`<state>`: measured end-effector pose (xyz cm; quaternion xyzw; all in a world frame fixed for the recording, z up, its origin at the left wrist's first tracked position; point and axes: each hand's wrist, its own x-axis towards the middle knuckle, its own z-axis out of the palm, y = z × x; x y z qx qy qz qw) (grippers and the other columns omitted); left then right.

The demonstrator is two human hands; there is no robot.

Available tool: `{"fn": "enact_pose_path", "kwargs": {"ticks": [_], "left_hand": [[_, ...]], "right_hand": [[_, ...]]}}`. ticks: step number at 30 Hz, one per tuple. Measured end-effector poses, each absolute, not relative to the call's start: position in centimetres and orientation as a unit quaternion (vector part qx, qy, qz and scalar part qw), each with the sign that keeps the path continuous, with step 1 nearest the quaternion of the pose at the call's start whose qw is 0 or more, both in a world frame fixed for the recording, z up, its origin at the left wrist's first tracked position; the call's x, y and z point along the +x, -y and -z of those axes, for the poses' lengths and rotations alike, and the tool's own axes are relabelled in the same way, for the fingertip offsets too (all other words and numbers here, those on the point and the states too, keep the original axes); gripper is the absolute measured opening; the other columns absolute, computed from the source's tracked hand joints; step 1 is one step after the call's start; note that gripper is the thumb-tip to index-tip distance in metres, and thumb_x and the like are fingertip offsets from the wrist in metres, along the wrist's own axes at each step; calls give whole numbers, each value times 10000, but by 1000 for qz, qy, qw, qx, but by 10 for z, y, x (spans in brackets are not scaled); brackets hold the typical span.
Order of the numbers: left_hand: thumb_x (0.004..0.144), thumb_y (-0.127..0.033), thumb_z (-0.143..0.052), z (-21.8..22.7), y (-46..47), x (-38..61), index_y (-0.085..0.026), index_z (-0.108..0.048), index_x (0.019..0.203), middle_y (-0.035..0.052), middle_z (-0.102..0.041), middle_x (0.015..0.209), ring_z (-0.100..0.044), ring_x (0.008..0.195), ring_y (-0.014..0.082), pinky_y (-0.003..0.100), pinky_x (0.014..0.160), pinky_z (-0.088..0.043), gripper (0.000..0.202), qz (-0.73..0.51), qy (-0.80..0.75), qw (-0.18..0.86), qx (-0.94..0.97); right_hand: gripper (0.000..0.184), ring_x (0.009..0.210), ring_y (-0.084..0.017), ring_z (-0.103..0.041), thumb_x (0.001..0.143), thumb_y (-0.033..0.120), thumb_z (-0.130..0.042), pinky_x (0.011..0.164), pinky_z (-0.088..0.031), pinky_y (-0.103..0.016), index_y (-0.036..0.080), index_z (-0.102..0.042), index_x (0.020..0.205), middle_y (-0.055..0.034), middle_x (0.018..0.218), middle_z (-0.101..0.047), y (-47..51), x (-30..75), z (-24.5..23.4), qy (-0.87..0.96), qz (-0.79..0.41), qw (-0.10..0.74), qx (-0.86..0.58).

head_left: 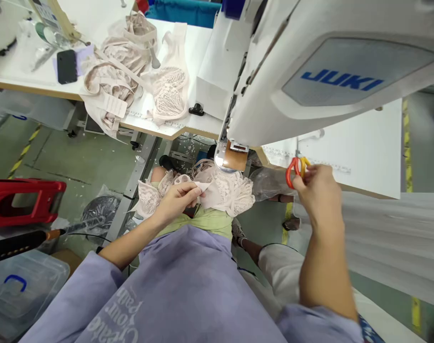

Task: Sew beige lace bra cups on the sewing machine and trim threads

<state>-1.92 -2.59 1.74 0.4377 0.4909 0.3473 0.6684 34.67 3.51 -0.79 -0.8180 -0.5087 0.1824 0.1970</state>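
Observation:
My left hand (177, 197) is closed on a pale pink lace garment piece (224, 190) held in my lap, below the sewing machine head. My right hand (315, 190) is raised by the table's front edge with its fingers wrapped round small scissors with orange and yellow handles (296, 170). The scissors sit at a hook hanging from the table edge; I cannot tell whether they rest on it. The white JUKI sewing machine (331, 71) fills the upper right, its underside (234, 159) just above the lace.
A heap of pale lace garments (131, 71) lies on the white table (217, 62) at the upper left, with a black phone (66, 66) beside it. A red stool (20, 200) and a clear plastic box (20, 286) stand at my left. White fabric (391, 238) hangs at right.

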Motion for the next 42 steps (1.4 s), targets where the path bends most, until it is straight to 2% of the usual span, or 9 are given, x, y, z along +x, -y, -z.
{"fn": "enact_pose_path", "kwargs": {"ticks": [4,6,9,14,18,22,32,36,42], "left_hand": [[924,-433,-640,-17,26,-22,-162,-738,828,11,-640,737,-555,711,130,245,694,-439,304,-366,-511,625,463],[930,-425,-632,-18,26,-23,-164,-727,815,-12,-589,665,-507,638,113,235,634,-405,300,-361,-517,620,466],[934,-421,-625,-22,26,-23,-165,-707,799,-40,-506,594,-430,566,96,230,573,-354,300,-358,-524,611,474],[922,-397,-649,-20,27,-24,-156,-713,813,1,-632,725,-522,668,117,239,644,-413,272,-371,-519,581,505],[922,-385,-661,-17,28,-23,-158,-738,884,33,-707,834,-614,800,161,267,758,-474,243,-384,-508,570,519],[941,-389,-641,-19,30,-23,-170,-751,899,39,-717,830,-640,807,179,291,781,-501,248,-376,-495,576,531],[981,-361,-586,-23,29,-22,-191,-760,824,38,-737,832,-666,870,204,329,871,-502,289,-364,-478,564,566],[981,-343,-591,-20,30,-23,-196,-771,895,40,-726,833,-653,845,199,331,854,-496,248,-365,-477,552,578],[975,-297,-604,-11,33,-20,-204,-768,993,32,-678,820,-606,774,166,295,751,-473,189,-388,-467,479,634]], "right_hand": [[484,819,-150,-588,786,280,-643,758,-455,-324,198,-515,1245,-92,1122,-623,52,298,14,401,-239,440,-767],[602,857,-158,-583,801,344,-656,746,-490,-308,231,-461,1360,-90,1181,-586,88,269,18,419,-341,473,-696],[744,968,-202,-585,752,346,-722,799,-537,-341,282,-441,1438,-95,1256,-526,119,230,18,545,-436,374,-610],[864,944,-216,-572,707,297,-763,881,-553,-419,341,-420,1499,-73,1213,-508,115,198,6,668,-389,250,-583],[900,1065,-259,-575,673,291,-774,923,-554,-438,344,-430,1503,-73,1200,-505,100,194,2,694,-359,246,-573],[890,1109,-272,-583,676,326,-787,969,-541,-450,342,-445,1498,-75,1209,-504,93,194,-1,701,-363,240,-565],[847,1100,-251,-595,689,318,-793,963,-544,-432,340,-479,1476,-61,1200,-524,85,197,-8,697,-388,239,-554],[837,1113,-256,-595,678,331,-811,982,-534,-440,327,-506,1458,-63,1194,-532,81,198,-8,695,-392,243,-551],[691,1031,-255,-617,676,434,-828,938,-553,-446,273,-642,1322,-82,1164,-546,69,191,0,649,-407,263,-586]]}}
